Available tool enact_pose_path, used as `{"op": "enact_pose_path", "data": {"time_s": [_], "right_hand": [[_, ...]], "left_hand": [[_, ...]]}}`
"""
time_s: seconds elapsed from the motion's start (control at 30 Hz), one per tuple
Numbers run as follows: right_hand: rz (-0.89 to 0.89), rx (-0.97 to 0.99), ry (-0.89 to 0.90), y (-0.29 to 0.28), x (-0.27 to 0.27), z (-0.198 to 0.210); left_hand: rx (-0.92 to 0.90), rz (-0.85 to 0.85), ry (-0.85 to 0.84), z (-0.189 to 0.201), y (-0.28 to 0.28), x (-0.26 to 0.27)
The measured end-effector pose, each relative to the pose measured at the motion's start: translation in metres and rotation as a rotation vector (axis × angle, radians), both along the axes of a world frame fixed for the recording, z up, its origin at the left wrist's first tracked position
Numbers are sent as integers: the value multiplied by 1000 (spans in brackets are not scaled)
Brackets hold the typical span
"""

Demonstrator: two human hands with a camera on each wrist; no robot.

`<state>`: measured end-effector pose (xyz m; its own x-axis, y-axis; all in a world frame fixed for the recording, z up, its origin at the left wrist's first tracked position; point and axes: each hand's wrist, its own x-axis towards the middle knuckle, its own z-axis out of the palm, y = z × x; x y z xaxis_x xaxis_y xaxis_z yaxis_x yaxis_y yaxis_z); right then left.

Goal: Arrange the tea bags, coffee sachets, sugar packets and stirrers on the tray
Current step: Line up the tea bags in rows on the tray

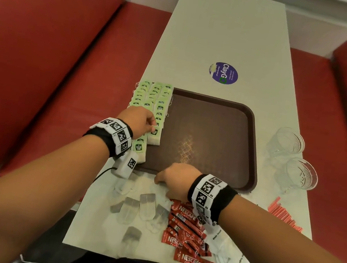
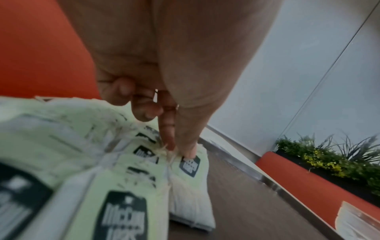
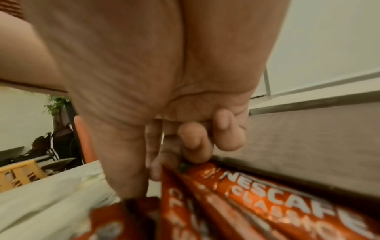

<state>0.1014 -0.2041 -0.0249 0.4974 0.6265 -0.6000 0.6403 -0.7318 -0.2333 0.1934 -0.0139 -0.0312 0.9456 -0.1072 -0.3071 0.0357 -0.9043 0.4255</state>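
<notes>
A brown tray (image 1: 215, 119) lies on the white table. Rows of green-tagged tea bags (image 1: 150, 96) overlap along its left edge. My left hand (image 1: 152, 124) is over the near end of those rows. Thumb and forefinger (image 2: 170, 138) pinch the tag and string of one tea bag (image 2: 191, 186) lying on the tray. My right hand (image 1: 160, 182) hovers low by the tray's near rim, fingers curled, above loose tea bags (image 1: 146, 203). Red coffee sachets (image 1: 185, 225) lie under its wrist. Their ends reach the right hand's fingertips (image 3: 156, 172); a grip does not show.
White sugar packets (image 1: 224, 249) lie right of the sachets and red stirrers (image 1: 283, 215) at the table's right edge. Two clear glasses (image 1: 285, 143) stand right of the tray. Red benches (image 1: 42, 66) flank the table. A round sticker (image 1: 223, 73) lies beyond the tray.
</notes>
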Motion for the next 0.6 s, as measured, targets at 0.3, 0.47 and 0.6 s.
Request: {"op": "enact_pose_path", "data": {"time_s": [0.3, 0.47, 0.6], "right_hand": [[53, -92, -60, 13, 0, 2], [-16, 2, -17, 7, 0, 0], [-122, 143, -6, 3, -3, 2]], "left_hand": [[221, 12, -43, -3, -19, -1], [339, -53, -37, -8, -28, -3], [275, -27, -61, 5, -15, -16]]}}
